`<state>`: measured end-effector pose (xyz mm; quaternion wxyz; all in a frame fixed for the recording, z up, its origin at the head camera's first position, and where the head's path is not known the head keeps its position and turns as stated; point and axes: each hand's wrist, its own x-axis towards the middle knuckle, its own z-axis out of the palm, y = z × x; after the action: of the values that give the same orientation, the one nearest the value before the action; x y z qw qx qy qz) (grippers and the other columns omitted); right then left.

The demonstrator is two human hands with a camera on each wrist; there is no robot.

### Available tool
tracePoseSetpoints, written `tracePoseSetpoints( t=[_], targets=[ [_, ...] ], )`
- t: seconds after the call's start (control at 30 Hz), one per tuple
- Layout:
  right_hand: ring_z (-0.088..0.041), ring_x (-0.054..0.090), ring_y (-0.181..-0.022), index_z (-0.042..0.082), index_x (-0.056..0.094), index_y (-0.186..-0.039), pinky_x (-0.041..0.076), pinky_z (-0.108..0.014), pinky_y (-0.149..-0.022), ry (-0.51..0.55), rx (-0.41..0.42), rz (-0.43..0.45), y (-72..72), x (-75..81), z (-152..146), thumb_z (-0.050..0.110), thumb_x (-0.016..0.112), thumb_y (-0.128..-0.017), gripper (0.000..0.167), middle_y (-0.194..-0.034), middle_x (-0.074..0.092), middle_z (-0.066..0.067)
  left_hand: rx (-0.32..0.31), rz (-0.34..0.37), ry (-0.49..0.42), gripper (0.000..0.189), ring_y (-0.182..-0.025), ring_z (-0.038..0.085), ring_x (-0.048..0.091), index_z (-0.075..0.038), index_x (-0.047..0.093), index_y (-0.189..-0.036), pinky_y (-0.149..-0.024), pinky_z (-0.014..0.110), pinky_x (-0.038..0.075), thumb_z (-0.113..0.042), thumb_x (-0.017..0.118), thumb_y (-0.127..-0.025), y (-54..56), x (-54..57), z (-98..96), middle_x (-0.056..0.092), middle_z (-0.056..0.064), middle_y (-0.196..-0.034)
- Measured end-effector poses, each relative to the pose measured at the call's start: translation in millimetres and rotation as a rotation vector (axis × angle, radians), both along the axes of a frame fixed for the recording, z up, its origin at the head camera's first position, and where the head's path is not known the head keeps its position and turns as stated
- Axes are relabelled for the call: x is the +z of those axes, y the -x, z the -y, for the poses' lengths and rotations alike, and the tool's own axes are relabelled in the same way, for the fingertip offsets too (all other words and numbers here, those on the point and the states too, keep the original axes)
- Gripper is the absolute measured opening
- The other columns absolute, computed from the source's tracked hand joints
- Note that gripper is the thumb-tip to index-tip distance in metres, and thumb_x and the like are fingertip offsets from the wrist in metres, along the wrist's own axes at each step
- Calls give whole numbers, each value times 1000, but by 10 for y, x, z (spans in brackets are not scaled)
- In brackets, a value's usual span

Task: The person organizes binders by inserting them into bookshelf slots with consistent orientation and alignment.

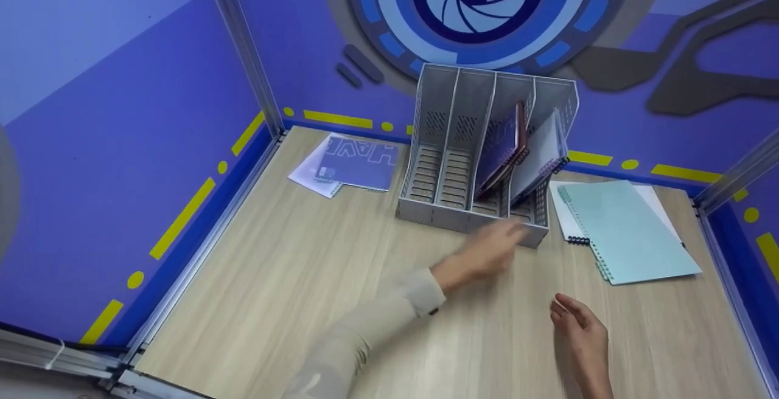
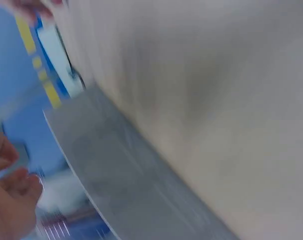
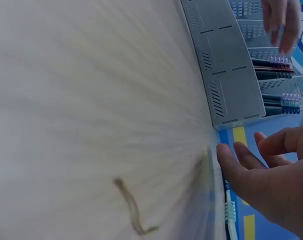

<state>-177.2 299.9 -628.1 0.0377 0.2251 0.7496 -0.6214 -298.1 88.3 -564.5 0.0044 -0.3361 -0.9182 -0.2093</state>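
The rack (image 1: 447, 218) stands upper centre, notebooks (image 1: 538, 159) in its two rightmost slots. One pile (image 1: 365, 165) lies left of it, another pile (image 1: 633, 228) right.

Looks forward and down from the head; peers closer, sideways, from either wrist; shares the gray four-slot file organizer (image 1: 450, 218) throughout.

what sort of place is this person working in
Probably a purpose-built booth or demo workstation, not an ordinary office: purple printed wall panels joined by metal corner posts enclose a wood-grain tabletop, which holds a four-slot gray file organizer.
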Motion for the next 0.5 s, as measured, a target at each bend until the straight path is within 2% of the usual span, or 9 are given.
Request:
tracePoseSetpoints(
  t=[0.03, 0.1, 0.2, 0.33, 0.4, 0.5],
  targets=[
    [-10, 58, -120, -2, 43, -149, 50, -21, -96, 4, -5, -3, -5, -7, 4, 8, 38, -108, 42, -150, 47, -23, -64, -44, 66, 50, -141, 12, 42, -14, 42, -154, -115, 23, 29, -22, 49, -105, -46, -28, -110, 41, 1, -158],
    [-14, 57, -123, -2, 43, -149, 50, -21, -97, 3, -16, -5, -3, -14, 13, 7, 38, -108, 43, -150, 47, -23, -202, -236, 243, 52, -144, 16, 40, -13, 43, -152, -117, 23, 26, -14, 53, -102, -114, -104, -304, 43, 4, -157],
    [-17, 56, -124, -2, 43, -149, 49, -21, -97, 10, -17, -17, 1, -12, 9, 7, 37, -108, 43, -150, 46, -23, -268, -278, 333, 48, -143, 12, 41, -16, 44, -152, -116, 20, 27, -13, 50, -105, -187, -279, -556, 44, 1, -155],
    [-2, 59, -113, -3, 41, -150, 49, -21, -99, 38, 5, -15, -3, -5, -19, 7, 37, -107, 44, -152, 45, -23, -251, -238, 379, 43, -144, 11, 38, -17, 42, -153, -115, 18, 27, -14, 40, -110, -225, -494, -784, 41, 1, -157],
    [4, 59, -108, -3, 39, -151, 48, -23, -100, 69, 14, -12, -4, -9, -45, 8, 37, -107, 45, -153, 43, -24, -222, -193, 392, 44, -146, 10, 35, -18, 37, -155, -116, 18, 25, -17, 37, -111, -226, -553, -874, 37, 1, -160],
    [4, 60, -109, -3, 34, -153, 47, -26, -103, 127, 13, 7, -15, -18, -102, 9, 35, -108, 47, -156, 38, -25, -191, -115, 405, 49, -150, 10, 28, -19, 27, -160, -118, 19, 22, -19, 36, -112, -227, -596, -1014, 28, 0, -164]
  ],
)
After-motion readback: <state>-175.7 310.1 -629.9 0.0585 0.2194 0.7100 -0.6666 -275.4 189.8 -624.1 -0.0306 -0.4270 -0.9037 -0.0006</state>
